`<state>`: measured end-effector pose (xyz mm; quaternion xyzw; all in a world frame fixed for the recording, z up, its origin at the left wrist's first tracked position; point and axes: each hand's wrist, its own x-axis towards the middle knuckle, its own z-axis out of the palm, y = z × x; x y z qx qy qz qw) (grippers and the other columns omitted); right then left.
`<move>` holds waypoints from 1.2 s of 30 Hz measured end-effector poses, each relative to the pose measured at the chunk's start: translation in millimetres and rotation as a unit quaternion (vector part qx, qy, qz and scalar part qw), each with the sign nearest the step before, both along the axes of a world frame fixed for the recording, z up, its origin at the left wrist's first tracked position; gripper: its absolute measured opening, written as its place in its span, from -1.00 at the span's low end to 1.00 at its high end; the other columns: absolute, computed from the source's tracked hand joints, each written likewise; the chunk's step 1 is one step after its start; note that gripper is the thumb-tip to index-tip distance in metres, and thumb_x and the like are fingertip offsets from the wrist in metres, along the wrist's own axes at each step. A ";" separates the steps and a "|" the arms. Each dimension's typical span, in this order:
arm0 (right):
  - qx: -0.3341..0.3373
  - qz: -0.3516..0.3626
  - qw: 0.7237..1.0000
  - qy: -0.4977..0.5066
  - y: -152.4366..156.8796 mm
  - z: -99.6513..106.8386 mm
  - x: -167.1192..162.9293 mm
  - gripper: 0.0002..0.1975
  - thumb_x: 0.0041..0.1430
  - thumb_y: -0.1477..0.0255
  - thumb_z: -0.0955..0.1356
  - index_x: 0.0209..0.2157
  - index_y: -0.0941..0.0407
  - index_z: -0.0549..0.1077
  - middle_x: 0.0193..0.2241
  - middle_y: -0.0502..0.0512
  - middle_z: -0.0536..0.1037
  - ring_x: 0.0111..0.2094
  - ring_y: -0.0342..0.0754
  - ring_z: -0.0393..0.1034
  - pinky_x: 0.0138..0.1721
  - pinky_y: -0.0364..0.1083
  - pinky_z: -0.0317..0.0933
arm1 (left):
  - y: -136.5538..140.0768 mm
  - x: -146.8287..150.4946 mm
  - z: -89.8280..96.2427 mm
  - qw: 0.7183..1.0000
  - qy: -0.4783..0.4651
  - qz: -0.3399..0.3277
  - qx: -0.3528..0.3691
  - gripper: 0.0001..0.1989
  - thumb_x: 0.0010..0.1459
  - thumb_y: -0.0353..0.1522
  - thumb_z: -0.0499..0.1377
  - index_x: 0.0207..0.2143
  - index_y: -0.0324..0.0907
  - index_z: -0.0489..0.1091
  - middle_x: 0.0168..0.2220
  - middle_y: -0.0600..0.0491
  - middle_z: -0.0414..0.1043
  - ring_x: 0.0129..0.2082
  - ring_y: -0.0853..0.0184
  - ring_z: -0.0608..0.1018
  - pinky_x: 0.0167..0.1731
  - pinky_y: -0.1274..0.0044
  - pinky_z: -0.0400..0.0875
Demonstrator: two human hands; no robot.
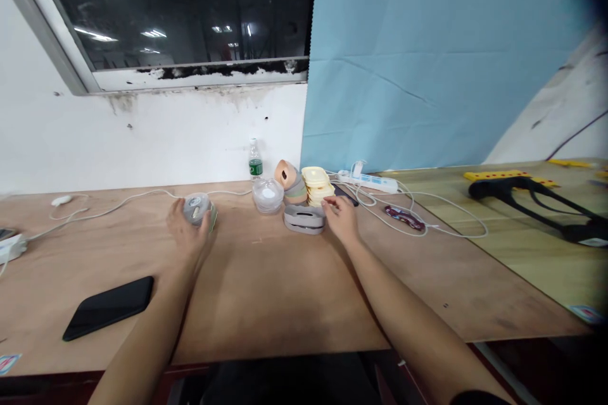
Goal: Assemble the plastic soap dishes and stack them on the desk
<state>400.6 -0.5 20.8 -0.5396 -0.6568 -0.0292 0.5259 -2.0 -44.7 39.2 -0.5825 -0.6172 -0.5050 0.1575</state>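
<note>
My left hand (186,228) is wrapped around the side of a small stack of clear plastic lids (196,207), with a pale green edge showing beneath. The thumb lies on the right of that stack, the fingers on its left. My right hand (342,215) has loosely bent fingers at the right end of a stack of grey oval lids (304,218), close to a stack of pale yellow containers (317,182); whether the fingertips touch either is unclear. Left of these stand clear round bowls (267,196) and a tilted orange cup (285,174) over grey-green bowls (297,192).
A black phone (109,307) lies at the left front. Behind the bowls stands a water bottle (255,161) against the wall. A white power strip (368,181), tangled cables and a dark red patterned object (404,218) are on the right, with a black strap-like frame (536,202) farther over.
</note>
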 end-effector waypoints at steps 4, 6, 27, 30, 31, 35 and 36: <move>0.019 -0.053 0.997 -0.058 33.1 14.3 12.9 -0.70 0.19 0.29 0.25 -0.14 0.15 0.46 -0.22 0.22 0.47 -0.10 0.10 0.29 -0.01 0.05 0.15 | -0.8 50.5 -1.6 0.990 0.067 -0.123 0.024 -0.40 0.12 -0.25 0.15 0.16 -0.22 0.06 0.14 -0.20 0.17 0.20 0.10 0.21 0.19 0.23 0.04; 0.010 -0.072 0.991 -0.108 51.9 19.6 19.9 -0.65 0.17 0.31 0.27 -0.05 0.16 0.43 -0.14 0.26 0.44 -0.04 0.14 0.25 0.03 0.08 0.11 | 0.7 77.2 -8.2 0.983 0.081 -0.166 0.001 -0.43 0.13 -0.26 0.14 0.15 -0.21 0.09 0.13 -0.18 0.21 0.18 0.10 0.24 0.17 0.23 0.08; 0.059 -0.044 0.996 -0.052 43.3 23.1 2.8 -0.84 0.23 0.39 0.19 -0.21 0.11 0.34 -0.11 0.24 0.32 0.01 0.08 0.22 0.05 0.05 0.12 | -1.3 88.3 -24.1 0.955 0.119 -0.255 -0.089 -0.53 0.16 -0.24 0.10 0.11 -0.16 0.19 0.05 -0.13 0.29 0.06 0.12 0.34 0.07 0.28 0.24; 0.027 -0.022 0.996 -0.081 36.0 21.0 0.9 -0.84 0.22 0.42 0.20 -0.21 0.11 0.35 -0.12 0.24 0.34 -0.01 0.10 0.24 0.03 0.06 0.13 | -3.1 91.8 -23.5 0.950 0.126 -0.270 -0.095 -0.54 0.17 -0.24 0.10 0.11 -0.16 0.20 0.04 -0.13 0.30 0.05 0.12 0.35 0.05 0.28 0.25; 0.015 -0.018 0.996 -0.090 36.3 20.0 1.5 -0.84 0.22 0.43 0.20 -0.21 0.11 0.35 -0.14 0.23 0.35 -0.02 0.10 0.25 0.02 0.06 0.14 | -3.6 92.8 -23.5 0.948 0.128 -0.274 -0.099 -0.55 0.17 -0.25 0.10 0.10 -0.16 0.20 0.03 -0.13 0.31 0.04 0.12 0.36 0.05 0.28 0.25; 0.051 -0.017 0.996 -0.077 39.7 17.2 5.3 -0.85 0.22 0.41 0.20 -0.23 0.12 0.35 -0.20 0.21 0.39 -0.09 0.09 0.28 -0.03 0.07 0.19 | -4.2 93.9 -24.1 0.944 0.134 -0.283 -0.107 -0.56 0.18 -0.25 0.08 0.10 -0.15 0.20 0.02 -0.12 0.32 0.01 0.12 0.38 0.02 0.27 0.28; 0.079 -0.013 0.995 -0.065 37.9 17.2 4.7 -0.85 0.23 0.40 0.21 -0.23 0.13 0.35 -0.21 0.21 0.40 -0.10 0.09 0.28 -0.04 0.08 0.19 | -3.9 93.5 -24.4 0.943 0.135 -0.284 -0.105 -0.56 0.18 -0.24 0.08 0.09 -0.16 0.20 0.02 -0.12 0.33 0.01 0.12 0.38 0.01 0.26 0.28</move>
